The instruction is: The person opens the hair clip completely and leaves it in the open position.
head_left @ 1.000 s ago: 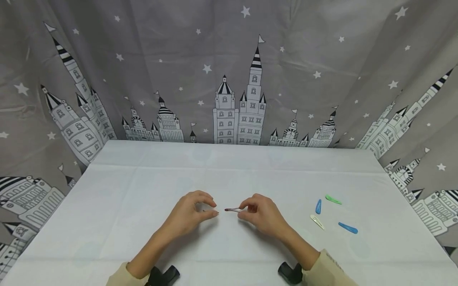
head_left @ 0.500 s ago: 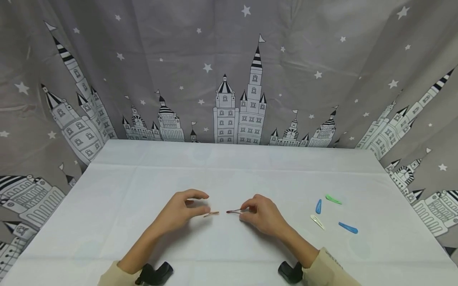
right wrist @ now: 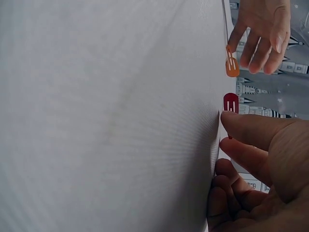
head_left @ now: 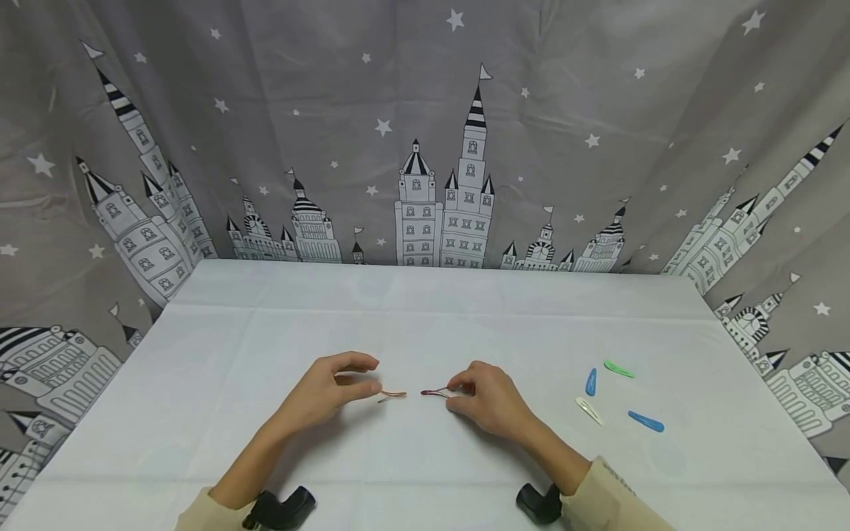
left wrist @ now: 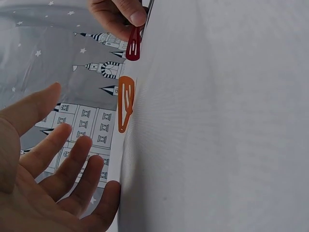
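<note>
clips (head_left: 646, 422) at rt in head view only; l hand (head_left: 325, 394) empty, r hand (head_left: 488, 399) w/ pinched red clip (right wrist: 231, 98)

Before me, the table (head_left: 265, 295) offers passing room on its far left; the orange snap clip (head_left: 395, 395) and red snap clip (head_left: 433, 392) obstruct the middle.

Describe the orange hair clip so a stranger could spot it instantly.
On the white-covered table, find the gap between the person's left hand and right hand. Near the left hand, the orange snap hair clip stands on edge, prongs spread in a V. It's the only orange one, and unlike the dark red snap hair clip opposite, no hand pinches it.
</note>
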{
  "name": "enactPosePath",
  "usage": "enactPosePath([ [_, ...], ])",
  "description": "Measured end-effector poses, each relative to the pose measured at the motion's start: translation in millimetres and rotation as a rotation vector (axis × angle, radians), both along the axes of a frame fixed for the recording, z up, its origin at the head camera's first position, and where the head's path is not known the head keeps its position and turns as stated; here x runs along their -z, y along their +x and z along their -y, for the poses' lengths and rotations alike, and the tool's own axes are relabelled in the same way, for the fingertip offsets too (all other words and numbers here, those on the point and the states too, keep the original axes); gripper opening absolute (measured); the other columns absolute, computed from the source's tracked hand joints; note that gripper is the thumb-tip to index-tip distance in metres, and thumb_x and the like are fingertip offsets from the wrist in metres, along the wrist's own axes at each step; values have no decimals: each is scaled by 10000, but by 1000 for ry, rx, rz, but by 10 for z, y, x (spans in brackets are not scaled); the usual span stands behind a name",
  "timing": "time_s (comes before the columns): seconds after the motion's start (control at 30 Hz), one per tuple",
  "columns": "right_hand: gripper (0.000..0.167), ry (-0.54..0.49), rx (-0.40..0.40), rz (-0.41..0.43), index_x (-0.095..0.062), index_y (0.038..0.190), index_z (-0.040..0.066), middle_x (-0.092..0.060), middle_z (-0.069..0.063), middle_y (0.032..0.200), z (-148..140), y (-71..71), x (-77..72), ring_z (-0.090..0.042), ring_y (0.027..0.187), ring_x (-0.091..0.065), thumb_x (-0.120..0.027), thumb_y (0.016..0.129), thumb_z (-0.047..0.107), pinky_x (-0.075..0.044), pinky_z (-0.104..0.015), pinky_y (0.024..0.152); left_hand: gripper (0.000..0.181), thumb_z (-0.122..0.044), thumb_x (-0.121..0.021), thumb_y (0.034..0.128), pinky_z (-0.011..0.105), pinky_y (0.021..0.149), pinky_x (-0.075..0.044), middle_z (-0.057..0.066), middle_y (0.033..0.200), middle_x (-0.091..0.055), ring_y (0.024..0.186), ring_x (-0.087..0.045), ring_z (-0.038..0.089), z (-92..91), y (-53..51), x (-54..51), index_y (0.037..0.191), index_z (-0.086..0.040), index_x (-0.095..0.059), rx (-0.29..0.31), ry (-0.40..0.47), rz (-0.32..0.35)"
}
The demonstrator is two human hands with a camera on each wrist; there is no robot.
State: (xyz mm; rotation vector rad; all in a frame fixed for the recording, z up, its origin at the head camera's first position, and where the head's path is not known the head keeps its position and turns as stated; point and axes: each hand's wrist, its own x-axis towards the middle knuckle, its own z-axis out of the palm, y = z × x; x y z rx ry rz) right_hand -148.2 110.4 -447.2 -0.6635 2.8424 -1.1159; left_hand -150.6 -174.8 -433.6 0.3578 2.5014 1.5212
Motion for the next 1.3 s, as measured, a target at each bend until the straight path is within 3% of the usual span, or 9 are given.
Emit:
enactPosePath([
  [0.33, 150, 8, 12, 19, -772, 929, 62, -590, 36, 801, 33, -44, -20, -117, 740, -519, -793, 785, 98, -443, -263, 649, 442, -279, -759, 882, 477, 948, -501, 128, 1252, -627, 1168, -582, 369, 43, -78, -18, 1223, -19, -652, 4, 0, 4],
  [0.83, 169, 23, 31, 33, -768, 950, 94, -579, 45, 815, 57, -10, 20, -118, 761, -520, -799, 785, 113, -447, -272, 670, 424, -261, -743, 900, 482, 977, -480, 139, 1247, -630, 1189, -567, 357, 97, -68, -5, 1224, -5, -648, 26, 15, -18],
  [1.3, 169, 21, 30, 31, -759, 942, 97, -558, 52, 796, 55, -5, 20, -118, 729, -496, -795, 777, 111, -432, -270, 653, 429, -276, -751, 888, 479, 938, -505, 127, 1246, -630, 1167, -579, 380, 90, -59, -5, 1218, -19, -654, 11, 10, 19],
])
